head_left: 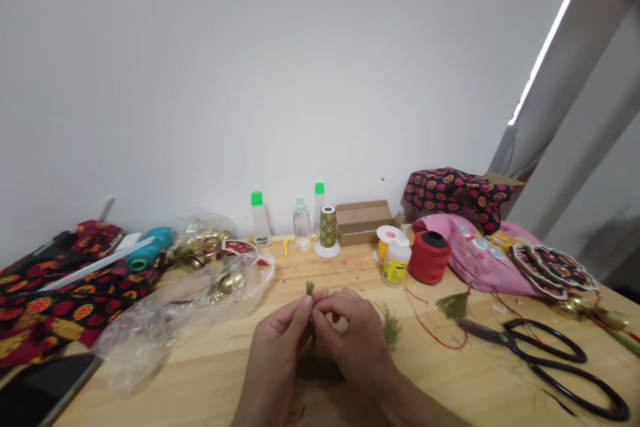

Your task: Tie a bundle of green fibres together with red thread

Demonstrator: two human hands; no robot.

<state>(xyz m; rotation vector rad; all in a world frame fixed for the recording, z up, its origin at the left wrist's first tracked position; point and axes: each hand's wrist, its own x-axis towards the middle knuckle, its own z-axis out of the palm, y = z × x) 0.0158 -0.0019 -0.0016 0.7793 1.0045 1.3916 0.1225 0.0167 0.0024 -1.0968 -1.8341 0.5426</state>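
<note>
My left hand (pixel 283 340) and my right hand (pixel 353 333) meet low in the middle of the view, just above the wooden table. Between my left thumb and fingers is pinched a small bundle of olive-green thread (pixel 310 288), its cut tip poking up. My right thumb and forefinger are pinched together against the same bundle; any strand between them is too fine to make out. Loose green thread ends (pixel 391 327) show beyond my right hand. The lower part of the bundle is mostly hidden by my hands.
Black-handled scissors (pixel 530 347) and a green tassel (pixel 454 307) with red cord lie to the right. Behind stand a glue bottle (pixel 397 261), a red thread cone (pixel 430 258) and an olive thread spool (pixel 327 227). Leftward are a plastic bag (pixel 165 327) and a phone (pixel 47 390).
</note>
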